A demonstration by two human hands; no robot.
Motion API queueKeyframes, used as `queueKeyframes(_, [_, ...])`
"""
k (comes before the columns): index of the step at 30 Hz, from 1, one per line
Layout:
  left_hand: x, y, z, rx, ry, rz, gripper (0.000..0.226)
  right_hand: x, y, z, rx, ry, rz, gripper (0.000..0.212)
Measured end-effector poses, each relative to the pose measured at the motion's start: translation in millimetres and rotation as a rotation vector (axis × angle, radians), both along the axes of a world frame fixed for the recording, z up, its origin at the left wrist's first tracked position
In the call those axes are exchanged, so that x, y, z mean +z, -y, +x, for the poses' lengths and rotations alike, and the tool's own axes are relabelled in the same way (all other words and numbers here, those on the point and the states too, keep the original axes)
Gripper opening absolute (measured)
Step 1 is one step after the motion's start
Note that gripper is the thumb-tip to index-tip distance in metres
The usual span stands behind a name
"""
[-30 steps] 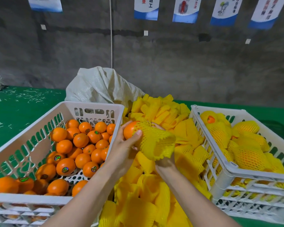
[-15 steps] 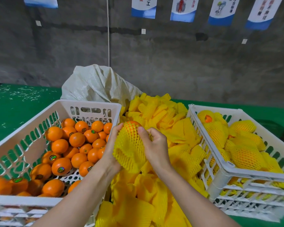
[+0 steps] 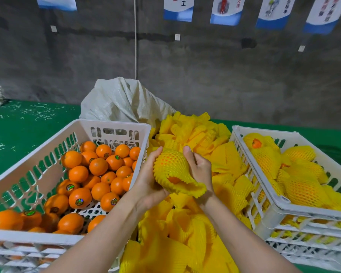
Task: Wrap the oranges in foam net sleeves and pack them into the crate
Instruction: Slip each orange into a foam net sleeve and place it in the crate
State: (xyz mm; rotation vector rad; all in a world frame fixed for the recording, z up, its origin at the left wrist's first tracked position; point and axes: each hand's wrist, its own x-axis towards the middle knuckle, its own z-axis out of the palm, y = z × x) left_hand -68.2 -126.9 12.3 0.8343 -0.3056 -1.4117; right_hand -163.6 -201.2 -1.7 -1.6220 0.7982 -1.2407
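Observation:
An orange in a yellow foam net sleeve point(image 3: 171, 168) is held between both hands above the pile of loose sleeves point(image 3: 193, 134). My left hand point(image 3: 149, 184) cups it from the left and below. My right hand point(image 3: 199, 170) grips it from the right, thumb on top. The sleeve's open end flares toward me and a bit of orange shows inside. A white crate point(image 3: 37, 148) on the left holds several bare oranges point(image 3: 98, 166). The white crate point(image 3: 272, 196) on the right holds several wrapped oranges point(image 3: 303, 190).
A grey woven sack point(image 3: 122, 101) lies behind the sleeve pile. The green table point(image 3: 18, 125) stretches left, strewn with pale scraps. A concrete wall with hanging blue and white signs stands behind. More sleeves point(image 3: 175, 243) fill the gap between the crates.
The sleeve has been drawn fully over the orange, which showed bare at its left end a second ago. Both hands now close round the wrapped fruit, and its open end faces me.

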Motion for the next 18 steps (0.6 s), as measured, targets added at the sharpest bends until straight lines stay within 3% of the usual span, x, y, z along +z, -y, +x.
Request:
queueKeyframes(6, [-4, 13, 1, 0.141, -0.014, -0.011, 0.055, -4, -4, 8, 0.046, 0.080, 0.079, 0.038])
queueKeyframes(14, [-2, 12, 4, 0.113, 0.037, 0.051, 0.055, -6, -4, 8, 0.135, -0.008, 0.009, 0.039])
queueKeyframes(18, [-4, 10, 9, 0.177, 0.158, 0.126, 0.028, 8, -1, -2, 0.291, -0.095, 0.328, 0.053])
